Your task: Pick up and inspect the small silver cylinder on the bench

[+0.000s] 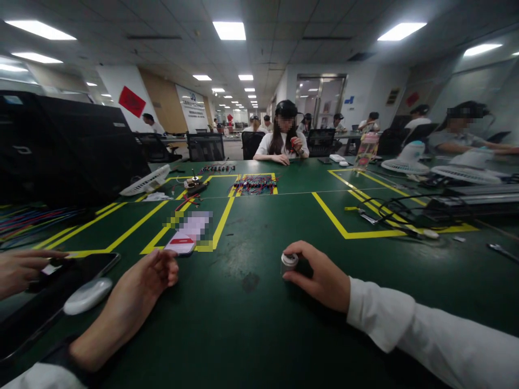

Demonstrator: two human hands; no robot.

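Note:
My right hand (322, 276) grips a small white cylindrical object (289, 262) between thumb and fingers, resting on or just above the green table. Its top is round and pale; its exact kind is unclear. My left hand (141, 286) lies on the table to the left, its fingers loosely curled in and no object visible in them. Just beyond those fingers is a phone (188, 233) with a lit, partly pixelated screen; whether they touch it I cannot tell. A white computer mouse (88, 296) sits left of my left wrist.
Another person's hand (20, 270) is at the left edge by a dark phone (91, 266). Yellow tape (225, 221) marks the green table (259, 346). Bundled wires (255, 185), a small fan (146, 181) and black cables (389, 213) lie farther off. Opposite sits a person (284, 143).

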